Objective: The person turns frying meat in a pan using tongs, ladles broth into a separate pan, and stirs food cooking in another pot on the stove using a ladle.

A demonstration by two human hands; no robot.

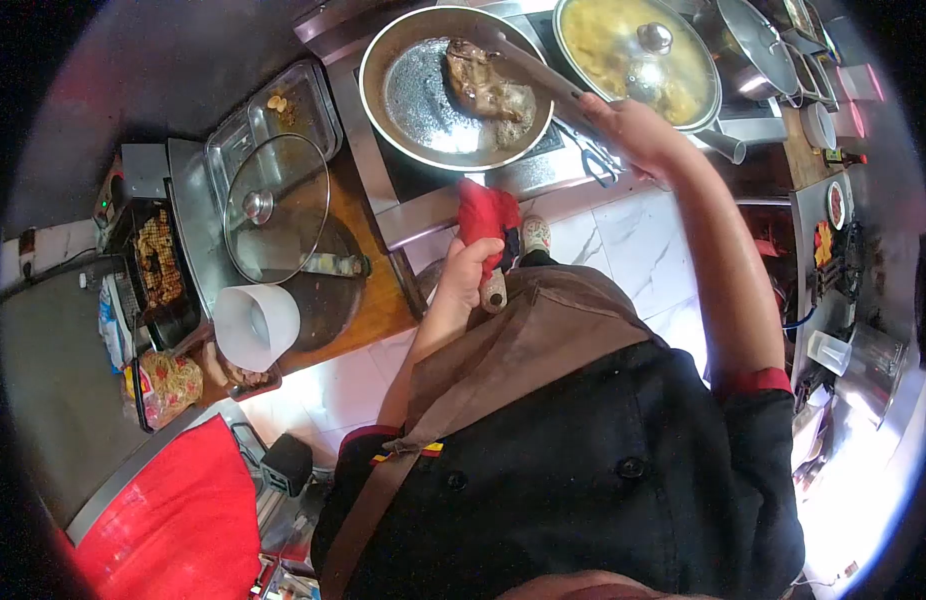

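My left hand is closed around the handle of a frying pan, with a red cloth wrapped over the handle. Inside the pan, a browned piece of meat lies in shiny, bubbling fat on the right side. My right hand grips long metal tongs, whose far end reaches over the pan to the meat. The fingertips are partly hidden, and I cannot tell whether the tongs pinch the meat.
To the right, a lidded pan holds yellowish food, with a steel pot beyond. Dark loop-handled utensils lie on the stove's edge. On the left counter are a glass lid, a white container, a steel tray and a fryer basket.
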